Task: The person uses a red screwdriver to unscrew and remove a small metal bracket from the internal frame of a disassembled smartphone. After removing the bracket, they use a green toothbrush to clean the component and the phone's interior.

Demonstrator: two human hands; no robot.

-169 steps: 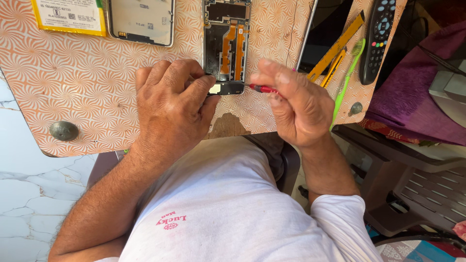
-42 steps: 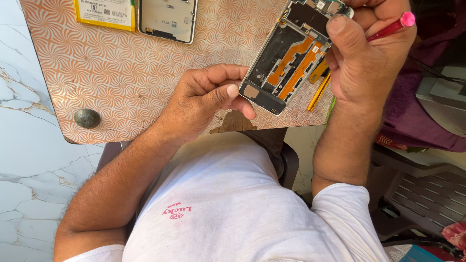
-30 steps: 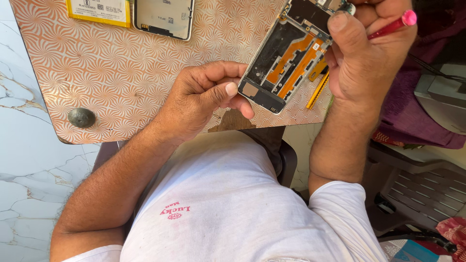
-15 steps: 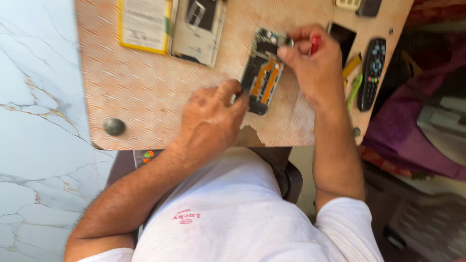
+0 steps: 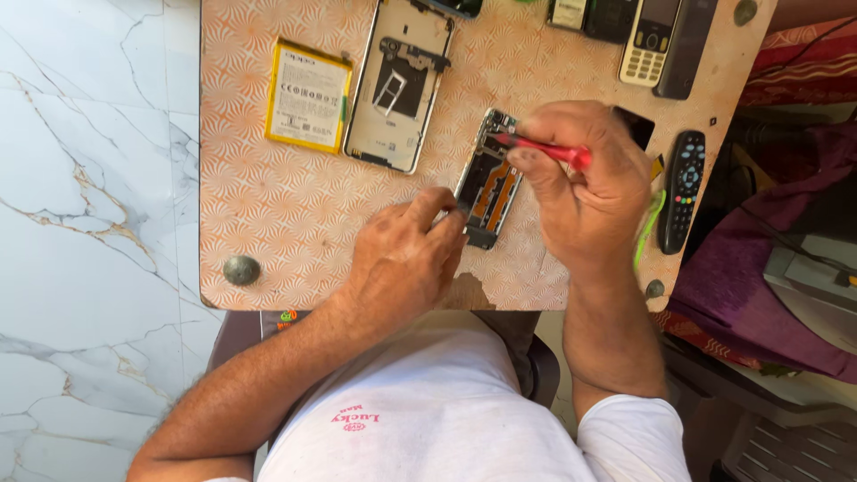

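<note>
On the patterned table point(image 5: 268, 232), left hand point(image 5: 402, 259) fingertips steady the opened phone chassis point(image 5: 489, 178), right hand point(image 5: 589, 192) pinching a red screwdriver point(image 5: 544, 150) over it; beside it: back cover point(image 5: 397, 85), yellow battery point(image 5: 308, 94), remote point(image 5: 683, 189).

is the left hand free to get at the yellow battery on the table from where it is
Probably not at once: the left hand is pressing on the opened phone. The table between it and the yellow battery is bare.
</note>
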